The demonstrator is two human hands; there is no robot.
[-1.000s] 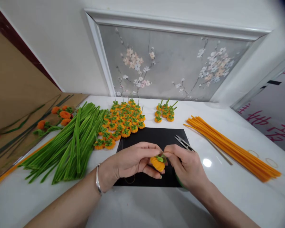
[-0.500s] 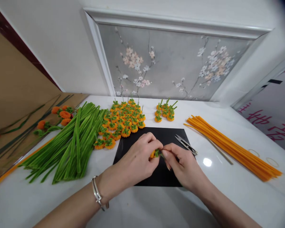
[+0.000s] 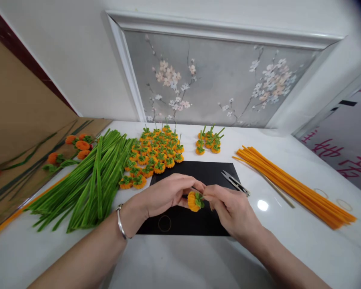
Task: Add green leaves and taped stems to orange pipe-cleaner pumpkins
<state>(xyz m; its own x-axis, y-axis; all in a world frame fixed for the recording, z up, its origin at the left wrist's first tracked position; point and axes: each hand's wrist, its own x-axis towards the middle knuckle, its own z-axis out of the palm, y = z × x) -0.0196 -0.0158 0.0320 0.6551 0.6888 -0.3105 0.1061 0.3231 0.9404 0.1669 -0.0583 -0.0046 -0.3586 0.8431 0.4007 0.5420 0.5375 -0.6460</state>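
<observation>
A small orange pumpkin [image 3: 194, 201] with a green top is between my hands, above the black mat [image 3: 180, 224]. My right hand [image 3: 236, 208] pinches at its green top, fingers closed. Curved around its left side, my left hand [image 3: 168, 194] has its thumb under and its fingers above, with the fingertips near my right hand's. Whether the left fingertips press on the pumpkin or its stem is hard to make out. Small scissors [image 3: 235, 183] lie on the mat's right edge.
Many similar pumpkins [image 3: 159, 167] stand behind the mat, with a smaller group [image 3: 209, 140] to their right. Green fuzzy stems [image 3: 87, 188] are piled at left. Orange stems [image 3: 295, 188] and a thin stick [image 3: 278, 190] lie at right. Orange flowers [image 3: 83, 145] rest at far left.
My left hand has opened out and turned, so more of the pumpkin shows. My right hand has rolled over slightly, still at the green top. A thin ring on the mat is now uncovered.
</observation>
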